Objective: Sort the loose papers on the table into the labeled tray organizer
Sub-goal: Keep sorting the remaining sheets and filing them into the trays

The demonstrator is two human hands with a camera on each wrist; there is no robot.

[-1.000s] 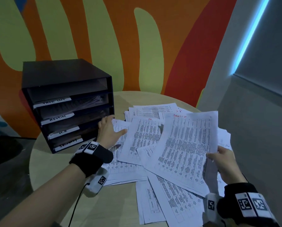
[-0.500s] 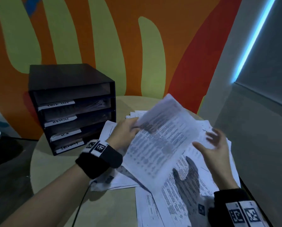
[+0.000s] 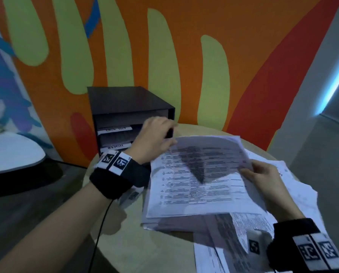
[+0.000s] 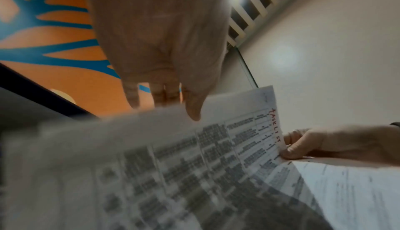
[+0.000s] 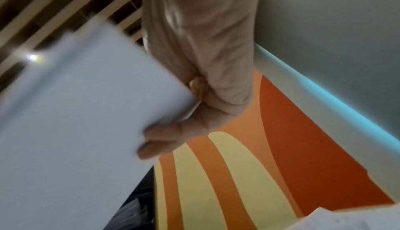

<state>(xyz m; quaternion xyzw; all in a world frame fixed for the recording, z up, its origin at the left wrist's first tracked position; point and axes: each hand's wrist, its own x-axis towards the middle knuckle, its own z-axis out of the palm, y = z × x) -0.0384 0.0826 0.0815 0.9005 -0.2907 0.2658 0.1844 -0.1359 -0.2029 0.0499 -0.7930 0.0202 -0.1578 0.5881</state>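
Observation:
Both hands hold a printed sheet [image 3: 200, 174] lifted over the table, its top marked "TASK LIST" in red [image 4: 275, 127]. My left hand [image 3: 155, 138] pinches its far left edge, thumb on top in the left wrist view [image 4: 192, 107]. My right hand [image 3: 261, 174] pinches the right edge, fingers curled under the sheet [image 5: 75, 114] in the right wrist view [image 5: 173, 131]. The black tray organizer [image 3: 125, 101] with white labels stands just behind the left hand. More loose papers [image 3: 294, 198] lie under and to the right of the held sheet.
The round wooden table [image 3: 155, 249] stands against an orange and green painted wall. A grey wall with a blue light strip [image 3: 334, 83] borders the right side. A white rounded object [image 3: 9, 152] sits on a dark surface to the left. A black cable [image 3: 99, 229] hangs from my left wrist.
The sheet passed from the right hand alone to both hands and swung left toward the organizer. My left hand left the pile to take it. The view turned left.

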